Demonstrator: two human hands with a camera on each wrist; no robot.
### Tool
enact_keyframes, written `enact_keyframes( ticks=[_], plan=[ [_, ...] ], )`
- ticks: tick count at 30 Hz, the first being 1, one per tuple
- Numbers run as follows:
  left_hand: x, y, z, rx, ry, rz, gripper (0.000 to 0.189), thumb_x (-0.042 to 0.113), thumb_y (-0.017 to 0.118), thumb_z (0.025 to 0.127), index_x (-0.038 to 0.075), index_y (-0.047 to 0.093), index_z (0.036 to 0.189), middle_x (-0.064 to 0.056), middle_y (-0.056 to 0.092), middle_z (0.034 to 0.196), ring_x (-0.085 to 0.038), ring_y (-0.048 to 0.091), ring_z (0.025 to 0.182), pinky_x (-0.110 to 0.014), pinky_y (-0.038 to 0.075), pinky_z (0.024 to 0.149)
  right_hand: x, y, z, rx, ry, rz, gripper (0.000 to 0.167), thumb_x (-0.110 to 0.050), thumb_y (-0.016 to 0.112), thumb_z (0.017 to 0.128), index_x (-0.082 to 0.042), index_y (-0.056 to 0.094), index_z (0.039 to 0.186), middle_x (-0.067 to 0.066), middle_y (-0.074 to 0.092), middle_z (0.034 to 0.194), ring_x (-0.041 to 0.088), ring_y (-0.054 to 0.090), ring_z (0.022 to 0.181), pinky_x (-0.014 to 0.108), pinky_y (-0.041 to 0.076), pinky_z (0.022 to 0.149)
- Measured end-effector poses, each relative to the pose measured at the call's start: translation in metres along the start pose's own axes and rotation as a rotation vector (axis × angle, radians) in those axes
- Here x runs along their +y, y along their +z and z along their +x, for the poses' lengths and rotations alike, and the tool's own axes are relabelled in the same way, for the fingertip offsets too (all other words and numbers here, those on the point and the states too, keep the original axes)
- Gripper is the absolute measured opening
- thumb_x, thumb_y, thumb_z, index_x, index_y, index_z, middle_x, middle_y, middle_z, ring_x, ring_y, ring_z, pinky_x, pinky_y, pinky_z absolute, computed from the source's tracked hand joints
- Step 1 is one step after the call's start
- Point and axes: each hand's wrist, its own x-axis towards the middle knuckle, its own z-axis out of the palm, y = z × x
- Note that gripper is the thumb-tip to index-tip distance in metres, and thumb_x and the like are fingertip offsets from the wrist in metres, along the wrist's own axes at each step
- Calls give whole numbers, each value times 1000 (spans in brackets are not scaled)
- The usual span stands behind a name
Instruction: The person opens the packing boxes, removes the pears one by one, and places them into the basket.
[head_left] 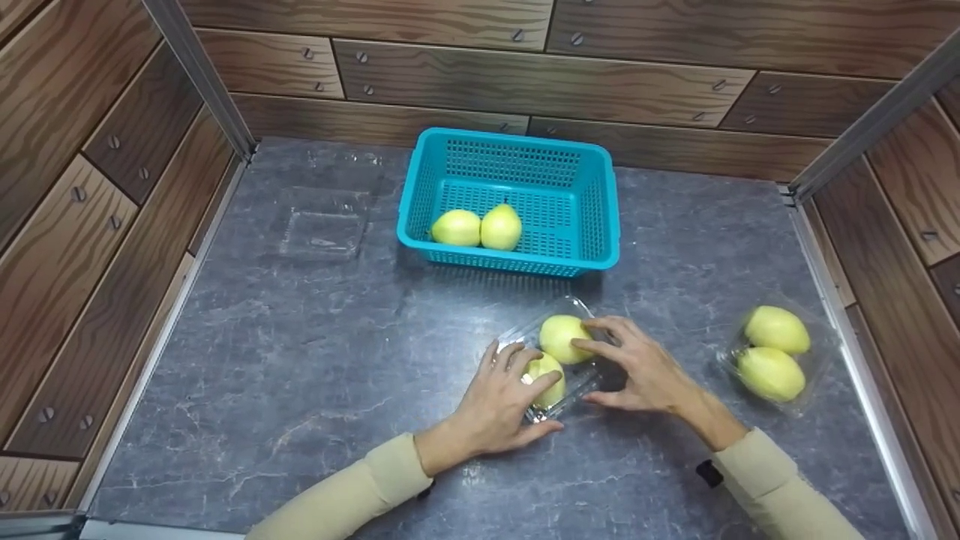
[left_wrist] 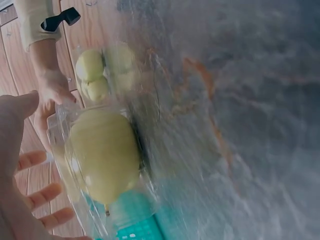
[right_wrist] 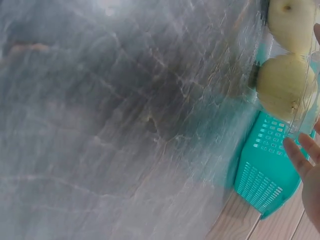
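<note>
Two yellow-green pears sit in a transparent plastic clamshell box (head_left: 582,386) on the table in front of me. My left hand (head_left: 495,405) lies over the near left side of the box, fingers spread above the nearer pear (head_left: 553,391) and thumb by the near edge. In the left wrist view its fingers are apart, beside the plastic wall. My right hand (head_left: 641,369) is at the box's right side, fingertips overlapping the farther pear (head_left: 561,341). The right wrist view shows its fingers (right_wrist: 297,159) nearly straight at the box's edge.
A turquoise plastic basket (head_left: 604,259) with two pears (head_left: 501,227) inside stands at the back middle. To the right sits another transparent box holding two pears (head_left: 772,373). An opened transparent box (head_left: 326,225) lies back left. Wood-patterned walls (head_left: 450,71) enclose the grey table.
</note>
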Motion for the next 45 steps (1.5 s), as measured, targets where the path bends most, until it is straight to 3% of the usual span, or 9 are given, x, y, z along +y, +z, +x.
enact_keyframes(
  ticks=[6,12,16,22,29,45],
  plan=[
    [3,4,1,-3,13,37,62,75,69,85,32,61,129,-4,60,134,-31,58,128,-65,51,111,2,0,0,4,-10,-12,86,-48,97,64,-24,66,141,16,59,147,38,57,131,63,59,100],
    [3,2,1,-40,5,69,64,75,65,88,33,59,136,-3,59,138,-30,57,129,-66,49,113,2,2,1,16,-8,-20,87,-47,99,63,-25,67,140,15,59,146,37,58,130,61,60,100],
    [2,0,0,-59,3,91,60,74,65,89,33,60,133,-2,60,137,-30,57,129,-66,50,113,1,4,1,37,-20,-23,83,-49,97,66,-25,67,140,15,60,144,36,59,129,60,61,98],
    [-3,1,-4,-26,19,129,56,68,69,88,31,60,129,-1,63,133,-30,59,129,-64,53,110,0,2,-1,36,-15,-22,76,-48,94,71,-26,68,139,13,61,144,33,59,128,57,61,99],
    [-14,-1,-6,-3,30,94,54,60,73,86,29,59,129,-1,63,133,-30,59,130,-60,53,111,-3,3,-1,38,-11,-22,72,-46,94,73,-24,69,138,13,62,144,32,62,127,54,61,101],
    [-24,-5,-8,-57,49,90,56,58,72,87,29,58,133,-2,62,135,-32,57,132,-58,51,115,-5,5,-3,85,-49,-1,70,-37,96,71,-18,71,134,18,65,140,35,65,123,54,63,97]
  ],
)
